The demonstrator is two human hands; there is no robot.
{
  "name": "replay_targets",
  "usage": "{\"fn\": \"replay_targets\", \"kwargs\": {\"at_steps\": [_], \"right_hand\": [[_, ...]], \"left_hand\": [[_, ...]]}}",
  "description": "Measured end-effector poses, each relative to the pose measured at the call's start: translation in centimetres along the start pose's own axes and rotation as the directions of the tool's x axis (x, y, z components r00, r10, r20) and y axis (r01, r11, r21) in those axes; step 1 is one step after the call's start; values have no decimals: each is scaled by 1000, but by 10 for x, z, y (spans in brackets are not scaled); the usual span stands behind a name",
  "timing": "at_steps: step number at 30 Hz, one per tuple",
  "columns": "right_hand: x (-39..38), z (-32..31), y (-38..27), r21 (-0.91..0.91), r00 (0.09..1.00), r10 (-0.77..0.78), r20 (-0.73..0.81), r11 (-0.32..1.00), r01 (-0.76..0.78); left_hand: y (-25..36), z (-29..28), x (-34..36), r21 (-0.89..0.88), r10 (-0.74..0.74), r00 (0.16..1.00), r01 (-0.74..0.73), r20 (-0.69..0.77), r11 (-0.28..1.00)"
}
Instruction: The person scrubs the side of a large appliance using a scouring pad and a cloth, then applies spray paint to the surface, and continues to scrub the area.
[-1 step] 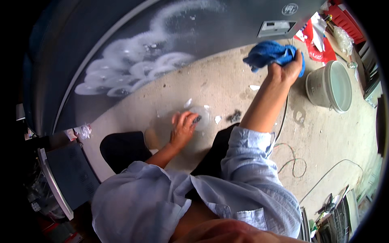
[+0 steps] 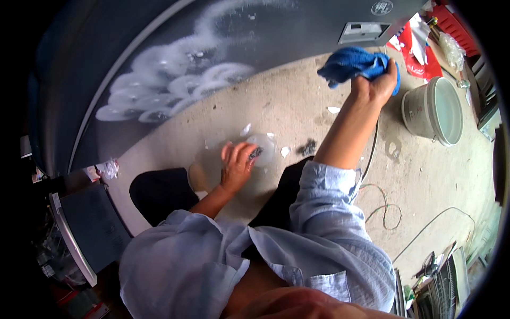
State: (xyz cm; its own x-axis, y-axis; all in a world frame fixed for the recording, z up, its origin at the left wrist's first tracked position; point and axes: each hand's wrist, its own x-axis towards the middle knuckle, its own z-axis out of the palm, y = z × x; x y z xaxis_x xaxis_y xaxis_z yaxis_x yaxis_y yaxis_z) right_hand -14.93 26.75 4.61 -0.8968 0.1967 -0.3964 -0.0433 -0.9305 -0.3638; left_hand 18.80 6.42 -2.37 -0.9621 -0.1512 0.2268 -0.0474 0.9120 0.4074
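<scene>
My right hand (image 2: 374, 85) reaches forward and grips a bunched blue cloth (image 2: 353, 64), held against the lower edge of a dark curved panel (image 2: 276, 32). White soapy swirls (image 2: 175, 80) cover that panel's left part. My left hand (image 2: 238, 162) is down on the concrete floor (image 2: 297, 106) by a wet patch. Its fingertips pinch a small dark clump (image 2: 256, 152) over a clear round dish (image 2: 265, 144). A similar dark clump (image 2: 307, 147) lies just right of the dish.
A pale bucket (image 2: 433, 109) stands on the floor at the right. Red items and white paper (image 2: 419, 53) lie beyond it. A thin cable (image 2: 383, 208) loops across the floor. A dark box with a light edge (image 2: 79, 234) sits at my left.
</scene>
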Motion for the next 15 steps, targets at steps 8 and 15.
{"fn": "replay_targets", "kwargs": {"at_steps": [8, 15], "right_hand": [[9, 10, 14, -50, 998, 19, 52, 999, -16], [5, 1, 24, -112, 997, 73, 15, 991, -71]], "left_hand": [[-29, 37, -25, -248, -206, 974, 223, 95, 943], [-45, 37, -33, 64, -7, 984, -5, 177, 998]]}}
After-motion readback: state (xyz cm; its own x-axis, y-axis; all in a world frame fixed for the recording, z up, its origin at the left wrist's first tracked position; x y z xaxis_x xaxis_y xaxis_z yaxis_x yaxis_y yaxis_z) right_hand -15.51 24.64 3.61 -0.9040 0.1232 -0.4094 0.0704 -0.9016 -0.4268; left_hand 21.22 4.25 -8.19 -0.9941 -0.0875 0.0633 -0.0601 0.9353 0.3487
